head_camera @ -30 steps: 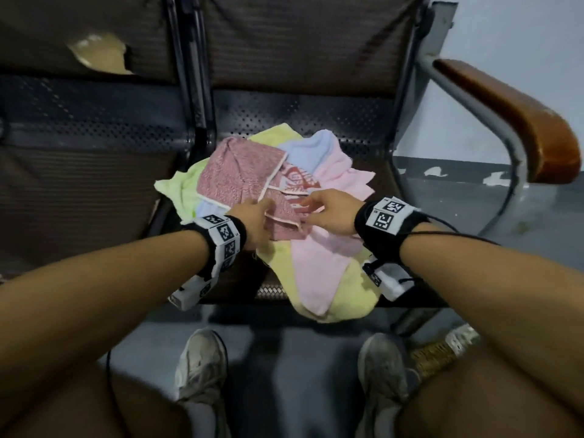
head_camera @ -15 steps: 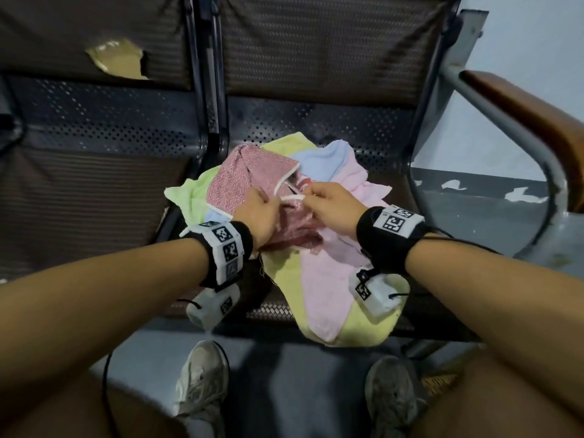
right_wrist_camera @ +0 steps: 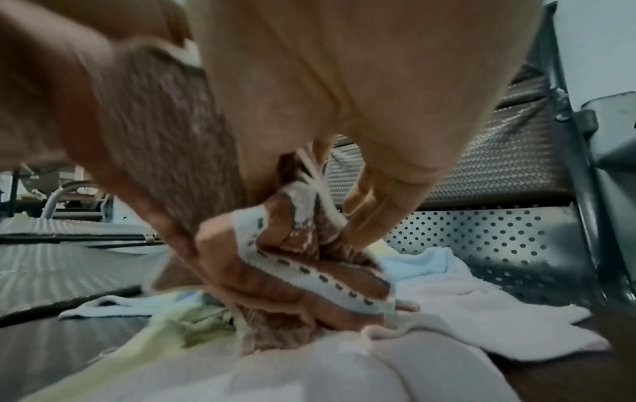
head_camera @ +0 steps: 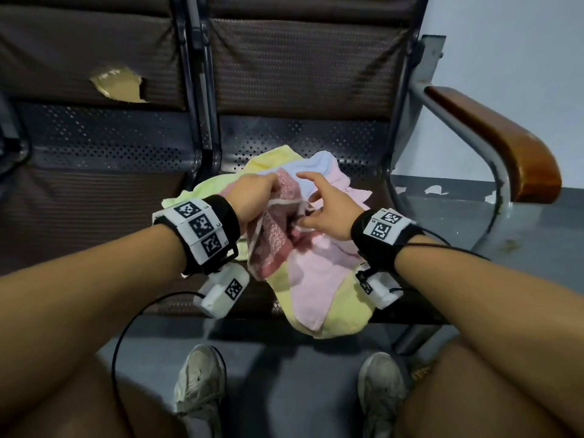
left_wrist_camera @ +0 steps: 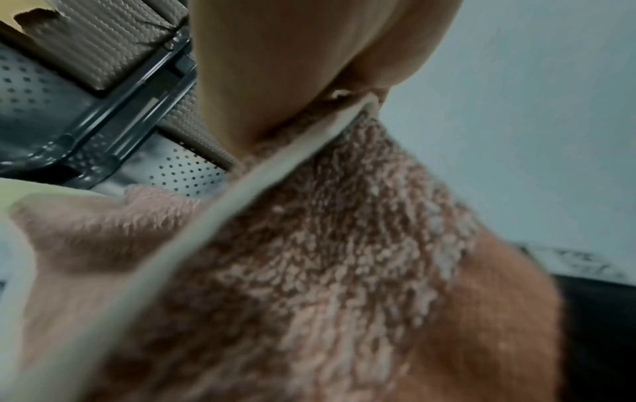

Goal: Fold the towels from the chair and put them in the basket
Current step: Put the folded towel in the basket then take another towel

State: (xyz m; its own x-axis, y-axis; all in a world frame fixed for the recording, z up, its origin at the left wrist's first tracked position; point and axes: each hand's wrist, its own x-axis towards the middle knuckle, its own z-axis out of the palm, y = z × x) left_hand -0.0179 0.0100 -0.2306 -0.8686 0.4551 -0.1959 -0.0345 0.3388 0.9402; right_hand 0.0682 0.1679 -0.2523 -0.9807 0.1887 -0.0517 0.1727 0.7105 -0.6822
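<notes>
Nearest the camera, two pale sneakers (head_camera: 200, 379) stood on the grey floor (head_camera: 284, 374) between the person's knees. Just beyond them, a yellow towel (head_camera: 344, 314) and a pink towel (head_camera: 316, 276) drooped over the near edge of the chair seat (head_camera: 303, 137). Above that heap, the left hand (head_camera: 252, 197) gripped the white-trimmed edge of a reddish-brown towel (head_camera: 273, 235), lifting it so the cloth hung down onto the pile. To its right, the right hand (head_camera: 327, 213) hovered with fingers spread wide and loosely bent, its fingertips at the same towel's bunched middle; the wrist view showed them touching the fabric without closing on it. Farther back lay a light blue towel (head_camera: 319, 165) and a green towel (head_camera: 202, 191). At the far right stood a wooden armrest (head_camera: 499, 143).
</notes>
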